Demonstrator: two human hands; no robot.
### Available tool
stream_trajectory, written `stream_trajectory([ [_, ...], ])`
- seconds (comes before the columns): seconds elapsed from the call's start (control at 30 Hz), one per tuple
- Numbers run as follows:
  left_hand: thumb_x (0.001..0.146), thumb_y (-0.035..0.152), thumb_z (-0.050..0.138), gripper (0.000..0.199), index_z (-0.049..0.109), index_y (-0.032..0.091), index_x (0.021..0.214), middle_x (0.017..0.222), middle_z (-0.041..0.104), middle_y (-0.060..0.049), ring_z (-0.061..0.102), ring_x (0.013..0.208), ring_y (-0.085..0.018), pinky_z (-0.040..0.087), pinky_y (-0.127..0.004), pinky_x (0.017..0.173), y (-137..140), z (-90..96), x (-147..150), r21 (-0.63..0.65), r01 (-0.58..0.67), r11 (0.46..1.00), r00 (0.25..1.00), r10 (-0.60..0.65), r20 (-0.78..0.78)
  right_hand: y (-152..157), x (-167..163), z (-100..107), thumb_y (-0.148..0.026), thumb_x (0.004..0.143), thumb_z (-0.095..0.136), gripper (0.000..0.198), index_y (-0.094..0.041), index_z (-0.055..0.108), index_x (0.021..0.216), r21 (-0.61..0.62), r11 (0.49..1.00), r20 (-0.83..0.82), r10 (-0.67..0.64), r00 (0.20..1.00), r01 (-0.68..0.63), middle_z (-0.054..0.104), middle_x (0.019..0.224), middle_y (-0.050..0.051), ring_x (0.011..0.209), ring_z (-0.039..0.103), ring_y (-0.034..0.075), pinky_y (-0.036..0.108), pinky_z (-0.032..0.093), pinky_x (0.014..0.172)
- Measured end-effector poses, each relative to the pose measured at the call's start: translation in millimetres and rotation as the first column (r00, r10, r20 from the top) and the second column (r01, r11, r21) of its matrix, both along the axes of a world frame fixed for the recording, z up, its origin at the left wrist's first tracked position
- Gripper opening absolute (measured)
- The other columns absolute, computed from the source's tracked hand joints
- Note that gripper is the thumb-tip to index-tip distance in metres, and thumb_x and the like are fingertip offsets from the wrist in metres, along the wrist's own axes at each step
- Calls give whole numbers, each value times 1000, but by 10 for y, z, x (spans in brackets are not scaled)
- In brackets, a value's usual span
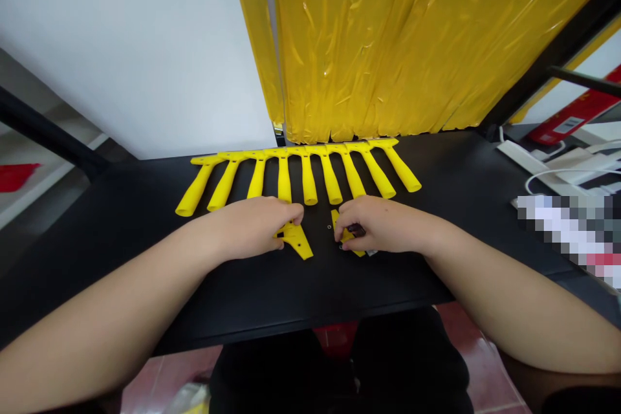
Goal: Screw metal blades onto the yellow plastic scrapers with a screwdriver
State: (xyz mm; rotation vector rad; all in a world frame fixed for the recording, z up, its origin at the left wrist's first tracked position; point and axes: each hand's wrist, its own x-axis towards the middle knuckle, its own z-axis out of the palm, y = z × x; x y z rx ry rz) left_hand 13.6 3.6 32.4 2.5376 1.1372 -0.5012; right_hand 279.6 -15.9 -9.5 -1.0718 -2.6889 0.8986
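Note:
My left hand [259,228] is closed around a yellow plastic scraper-like handle [301,246]; its flat, tapered head with a small hole sticks out past my fingers, and the rest is hidden under the hand. My right hand [385,223] has its fingers curled over a flat yellow plate [335,216] lying on the black table. Something small and dark [358,229] shows between thumb and fingers, too hidden to name. Beside the plate lies a small metal ring, perhaps a nut [329,227]. A second tiny ring [340,248] sits by the right fingertips.
Several yellow handles [309,184] lie in a row along the back of the black table [291,297]. Behind them stand a white panel [145,58] and a yellow plastic curtain [359,45]. White cables [557,171] and a red box [572,119] are at the right.

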Motion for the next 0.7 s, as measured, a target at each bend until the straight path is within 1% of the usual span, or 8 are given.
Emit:
stream_trajectory([
  [0.1, 85, 20, 78, 27, 62, 24, 107, 109, 70, -4, 65, 89, -22, 38, -29, 68, 15, -20, -2, -7, 5, 1000, 1000, -5, 15, -17, -28, -26, -15, 89, 76, 12, -22, 83, 96, 32, 999, 24, 13, 1000, -13, 74, 93, 2, 77, 64, 14, 27, 44, 70],
  [0.27, 85, 19, 79, 29, 64, 24, 109, 107, 71, -3, 65, 87, -22, 39, -30, 70, 20, -18, 12, -18, -8, 1000, 1000, 8, 10, -56, -84, -30, -13, 88, 70, 14, -22, 80, 93, 34, 999, 70, 15, 997, -18, 73, 88, 1, 78, 64, 16, 28, 41, 70],
  [0.47, 84, 18, 79, 31, 65, 25, 112, 104, 71, -3, 65, 84, -21, 39, -30, 70, 27, -16, 18, -22, -24, 999, 999, 25, 44, -110, -119, -20, -14, 81, 70, 8, -21, 73, 80, 72, 997, 72, 4, 997, -9, 70, 78, 0, 73, 60, 16, 29, 40, 67],
  [0.53, 85, 18, 78, 30, 65, 25, 110, 104, 71, -3, 65, 84, -22, 39, -30, 69, 24, -8, 20, -28, -28, 999, 999, 30, 45, -94, -100, -5, -14, 80, 69, 8, -22, 73, 81, 73, 997, 62, -27, 998, 22, 71, 78, 0, 72, 60, 16, 29, 39, 65],
  [0.63, 84, 17, 78, 28, 65, 24, 108, 103, 71, -3, 65, 84, -22, 40, -30, 69, 15, 7, 28, -29, -30, 999, 999, 32, 43, -49, -55, 32, -15, 80, 68, 9, -22, 73, 81, 60, 992, 92, -119, 989, 113, 71, 77, 0, 68, 60, 16, 29, 39, 62],
  [0.7, 83, 16, 78, 29, 65, 24, 108, 102, 72, -3, 65, 84, -22, 40, -30, 70, 12, 12, 33, -29, -30, 999, 999, 31, 41, -27, -37, 51, -15, 82, 68, 10, -22, 75, 83, 41, 989, 105, -143, 984, 139, 71, 75, 0, 68, 61, 16, 29, 40, 61],
])
